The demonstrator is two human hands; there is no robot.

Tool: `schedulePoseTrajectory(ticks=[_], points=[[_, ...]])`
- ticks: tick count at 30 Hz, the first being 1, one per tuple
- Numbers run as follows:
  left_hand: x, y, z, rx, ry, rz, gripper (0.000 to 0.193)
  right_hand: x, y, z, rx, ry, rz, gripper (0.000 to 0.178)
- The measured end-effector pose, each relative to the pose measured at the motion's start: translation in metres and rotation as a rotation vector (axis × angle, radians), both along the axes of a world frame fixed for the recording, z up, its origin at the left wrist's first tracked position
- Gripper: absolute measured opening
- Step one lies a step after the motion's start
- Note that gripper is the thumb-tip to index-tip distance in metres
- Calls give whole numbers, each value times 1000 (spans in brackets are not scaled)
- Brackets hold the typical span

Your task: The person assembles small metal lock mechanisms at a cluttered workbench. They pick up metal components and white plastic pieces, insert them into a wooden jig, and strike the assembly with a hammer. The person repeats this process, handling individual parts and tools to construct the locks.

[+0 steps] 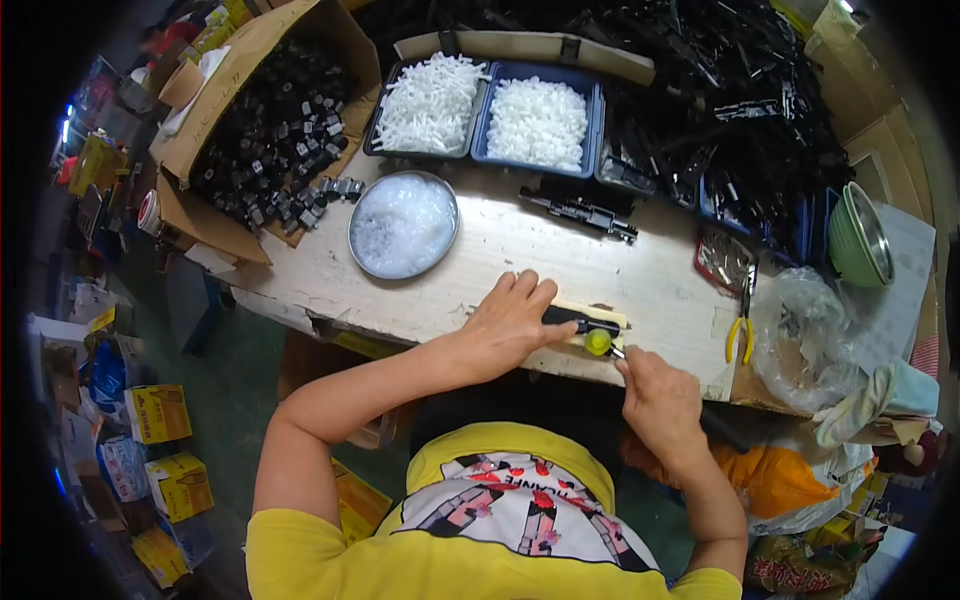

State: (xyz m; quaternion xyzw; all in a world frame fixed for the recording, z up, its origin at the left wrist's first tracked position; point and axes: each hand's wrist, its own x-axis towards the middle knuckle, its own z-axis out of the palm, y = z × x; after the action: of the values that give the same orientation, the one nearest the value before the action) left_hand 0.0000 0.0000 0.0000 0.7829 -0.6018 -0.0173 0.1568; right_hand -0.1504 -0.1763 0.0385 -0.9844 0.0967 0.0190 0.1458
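Note:
My left hand [510, 325] lies over a long black part [570, 320] near the table's front edge, fingers bent and thumb stretched along it, holding it down. Under the part is a pale, wood-coloured strip [605, 314]. In my right hand [658, 395], closed round its handle, is a small mallet with a round yellow-green head [598, 342]. The head is right against or just over the part's near side; I cannot tell whether they touch. Another black part with a metal rod [580, 212] lies farther back on the table.
A round dish of whitish, glossy stuff [445, 232] stands left of centre. Behind are blue trays [480, 142] of white plastic pieces. Black parts fill a cardboard box [205, 125] and heap up [690, 60] at the back. Yellow-handled pliers [740, 340], a clear bag [800, 330] and a green bowl [855, 240] are right.

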Motion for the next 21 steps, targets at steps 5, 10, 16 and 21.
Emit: schedulePoseTrajectory(ticks=[5,10,16,21], points=[[-5,-13,-1,-173,241,114,65,0,-17,16,13,-318,84,16],[-5,-2,-3,-243,264,187,67,19,7,16,66,-441,106,16],[-20,3,-16,-451,354,310,67,47,13,15,168,-466,42,17],[-38,7,-20,-559,256,464,70,60,17,9,52,-179,131,17]])
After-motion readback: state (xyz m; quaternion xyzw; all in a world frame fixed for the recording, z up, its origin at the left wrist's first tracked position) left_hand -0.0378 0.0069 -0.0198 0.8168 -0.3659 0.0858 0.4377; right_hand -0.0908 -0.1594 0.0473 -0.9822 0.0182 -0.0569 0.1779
